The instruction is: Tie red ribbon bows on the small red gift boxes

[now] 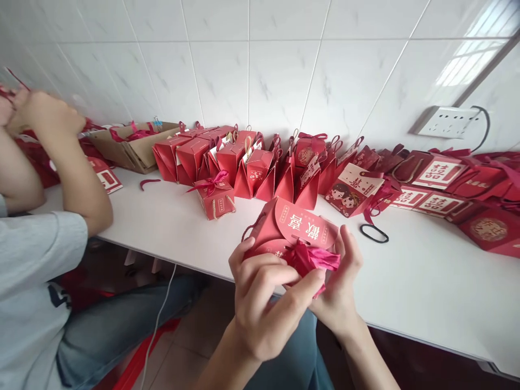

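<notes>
A red gift box [268, 225] with white Chinese characters and a cord at its left side is held up over the table's front edge. My left hand [266, 303] wraps its near left side, thumb and fingers closed at the bright pink ribbon [311, 259] on the box. Around the right side curls my right hand [341, 281], steadying the box; part of its fingers is hidden behind it. Beyond the box, a smaller red box [215, 197] with a pink bow and a twisted cord sits on the white table [174, 227].
Rows of red gift boxes [187, 157] line the tiled wall. More red boxes [442, 173] are stacked at right, near a black elastic loop [374, 233]. A cardboard tray [125, 151] holds ribbons. At left, a co-worker's hands [49, 111] are raised. A socket strip [444, 122] is on the wall.
</notes>
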A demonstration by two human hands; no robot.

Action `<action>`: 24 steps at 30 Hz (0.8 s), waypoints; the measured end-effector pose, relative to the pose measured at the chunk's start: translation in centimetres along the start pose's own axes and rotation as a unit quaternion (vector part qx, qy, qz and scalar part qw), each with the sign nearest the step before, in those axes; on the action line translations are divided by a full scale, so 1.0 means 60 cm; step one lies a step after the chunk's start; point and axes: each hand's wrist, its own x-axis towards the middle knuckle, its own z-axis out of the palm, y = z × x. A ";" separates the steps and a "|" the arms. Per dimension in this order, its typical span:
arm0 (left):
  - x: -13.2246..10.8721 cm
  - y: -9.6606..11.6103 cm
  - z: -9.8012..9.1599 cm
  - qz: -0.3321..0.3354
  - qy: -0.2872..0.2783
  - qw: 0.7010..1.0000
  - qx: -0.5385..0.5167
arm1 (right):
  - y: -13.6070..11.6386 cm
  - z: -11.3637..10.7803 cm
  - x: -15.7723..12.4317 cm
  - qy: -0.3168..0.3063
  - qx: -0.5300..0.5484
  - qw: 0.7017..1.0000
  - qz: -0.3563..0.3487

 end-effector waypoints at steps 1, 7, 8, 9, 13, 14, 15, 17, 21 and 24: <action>0.000 0.002 -0.003 0.008 -0.003 1.000 0.004 | -0.002 0.000 0.001 0.005 0.006 1.000 -0.002; -0.005 0.016 -0.014 0.013 -0.025 1.000 0.001 | -0.007 -0.010 -0.007 0.033 -0.010 0.999 0.010; -0.006 0.018 -0.014 0.014 -0.026 1.000 -0.003 | -0.007 -0.013 -0.009 0.035 -0.009 0.999 0.010; -0.007 0.019 -0.015 0.013 -0.022 1.000 -0.004 | -0.007 -0.015 -0.011 0.035 -0.006 0.999 0.008; -0.007 0.015 -0.022 0.013 -0.013 1.000 0.012 | -0.006 -0.023 -0.016 0.025 0.005 1.000 0.008; -0.005 0.013 -0.024 0.020 -0.024 0.999 0.013 | -0.006 -0.024 -0.016 0.023 0.003 1.000 0.006; -0.002 0.010 -0.026 0.022 -0.029 0.999 0.009 | -0.006 -0.025 -0.017 0.021 -0.002 1.000 0.004; 0.003 0.007 -0.027 0.010 -0.012 1.000 -0.007 | -0.006 -0.026 -0.017 0.018 -0.015 1.000 -0.003; 0.007 0.008 -0.027 -0.028 0.032 0.999 -0.030 | -0.005 -0.027 -0.017 0.007 -0.018 1.000 -0.015; 0.001 0.016 -0.028 0.001 -0.017 1.000 -0.016 | -0.004 -0.026 -0.020 0.003 0.005 1.000 -0.003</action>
